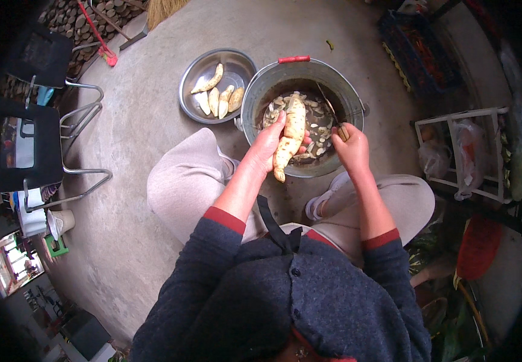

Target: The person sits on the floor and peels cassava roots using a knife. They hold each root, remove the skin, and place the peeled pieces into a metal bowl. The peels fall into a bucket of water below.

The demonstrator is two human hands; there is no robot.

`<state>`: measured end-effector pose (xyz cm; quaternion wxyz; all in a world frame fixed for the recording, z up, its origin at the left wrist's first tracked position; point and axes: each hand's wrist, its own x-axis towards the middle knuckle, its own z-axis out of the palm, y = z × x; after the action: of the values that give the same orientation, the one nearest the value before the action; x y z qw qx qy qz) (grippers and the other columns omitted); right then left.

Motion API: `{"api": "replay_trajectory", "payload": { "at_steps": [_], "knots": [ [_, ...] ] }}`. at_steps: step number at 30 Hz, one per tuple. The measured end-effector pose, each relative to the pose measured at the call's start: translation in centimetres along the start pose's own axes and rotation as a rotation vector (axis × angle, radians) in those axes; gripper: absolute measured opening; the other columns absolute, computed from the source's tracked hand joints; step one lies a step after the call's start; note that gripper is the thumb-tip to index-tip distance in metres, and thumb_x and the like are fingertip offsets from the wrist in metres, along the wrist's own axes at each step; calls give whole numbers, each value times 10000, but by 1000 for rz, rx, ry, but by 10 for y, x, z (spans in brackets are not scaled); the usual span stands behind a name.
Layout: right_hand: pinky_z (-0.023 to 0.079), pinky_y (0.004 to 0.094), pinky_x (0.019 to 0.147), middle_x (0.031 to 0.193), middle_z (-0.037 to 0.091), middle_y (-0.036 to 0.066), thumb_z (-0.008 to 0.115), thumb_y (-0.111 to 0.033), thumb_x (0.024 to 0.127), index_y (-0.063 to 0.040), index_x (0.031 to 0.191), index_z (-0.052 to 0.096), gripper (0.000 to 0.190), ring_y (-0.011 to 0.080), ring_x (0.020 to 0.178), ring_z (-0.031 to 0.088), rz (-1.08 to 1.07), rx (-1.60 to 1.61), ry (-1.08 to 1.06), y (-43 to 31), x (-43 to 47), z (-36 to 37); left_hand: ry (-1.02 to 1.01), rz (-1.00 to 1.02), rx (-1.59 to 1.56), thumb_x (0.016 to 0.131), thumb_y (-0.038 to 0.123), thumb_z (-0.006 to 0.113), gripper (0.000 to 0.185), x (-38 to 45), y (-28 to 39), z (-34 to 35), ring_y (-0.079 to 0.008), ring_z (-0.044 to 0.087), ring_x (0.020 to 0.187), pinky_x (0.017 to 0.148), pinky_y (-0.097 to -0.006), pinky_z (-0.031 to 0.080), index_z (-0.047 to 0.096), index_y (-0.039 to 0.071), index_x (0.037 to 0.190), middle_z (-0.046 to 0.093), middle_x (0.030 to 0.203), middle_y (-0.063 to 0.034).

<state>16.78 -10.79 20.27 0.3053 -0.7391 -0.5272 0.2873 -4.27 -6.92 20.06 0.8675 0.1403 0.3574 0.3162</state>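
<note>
My left hand (270, 140) grips a long, pale, knobbly root vegetable (295, 120) with brown specks, its thin end pointing towards me. To the right, my right hand (352, 147) holds a knife (343, 132) by its wooden handle, the narrow blade angled up and left. Both hands are over a metal bucket (356, 102) with a red grip on its bail handle. Dark liquid and many pale peelings (319, 135) lie inside it. Beside the bucket on the left, a steel basin (188, 106) contains several pale root pieces (225, 102).
Black chairs (23, 145) with metal legs stand at the left, near stacked firewood (68, 16) and a dustpan (134, 38). A dark plastic crate (419, 52) and a white rack (460, 115) with bagged produce line the right. The floor (120, 113) is concrete.
</note>
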Motion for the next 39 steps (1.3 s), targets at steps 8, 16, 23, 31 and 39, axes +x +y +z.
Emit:
{"api": "replay_trajectory", "payload": {
  "at_steps": [8, 16, 23, 31, 39],
  "knots": [
    [467, 420, 605, 713, 599, 207, 659, -219, 786, -22, 782, 598, 207, 382, 666, 598, 16, 25, -22, -8, -1, -2, -133, 24, -30, 997, 528, 341, 595, 4, 1, -6, -251, 672, 856, 705, -341, 583, 528, 10, 1222, 656, 1013, -174],
    [458, 410, 587, 692, 585, 203, 648, -206, 783, -14, 776, 580, 203, 363, 631, 585, -11, 39, -51, -5, -2, 3, -40, 49, -95, 968, 569, 392, 636, 4, 0, 0, -227, 657, 796, 683, -343, 579, 526, -11, 1193, 642, 934, -155],
    [455, 409, 582, 681, 578, 201, 661, -204, 774, -14, 764, 573, 210, 363, 625, 581, -7, 12, -57, -10, -3, 1, -197, 16, -221, 979, 549, 375, 616, 8, 1, -15, -250, 651, 828, 746, -375, 572, 502, -9, 1206, 619, 949, -133],
    [468, 440, 599, 718, 600, 187, 670, -204, 753, -28, 764, 565, 206, 376, 687, 602, -101, -114, -18, -11, -5, -1, -114, 59, -135, 1022, 448, 328, 520, 4, 0, -3, -248, 652, 774, 681, -384, 559, 519, -10, 1176, 627, 941, -158],
    [483, 445, 615, 733, 599, 126, 725, -170, 687, -70, 765, 556, 211, 346, 723, 608, -431, -273, -11, -20, -10, -2, 100, 50, 43, 1028, 416, 319, 481, 4, -4, 3, -215, 640, 662, 606, -351, 555, 568, 8, 1082, 632, 828, -126]
  ]
}}
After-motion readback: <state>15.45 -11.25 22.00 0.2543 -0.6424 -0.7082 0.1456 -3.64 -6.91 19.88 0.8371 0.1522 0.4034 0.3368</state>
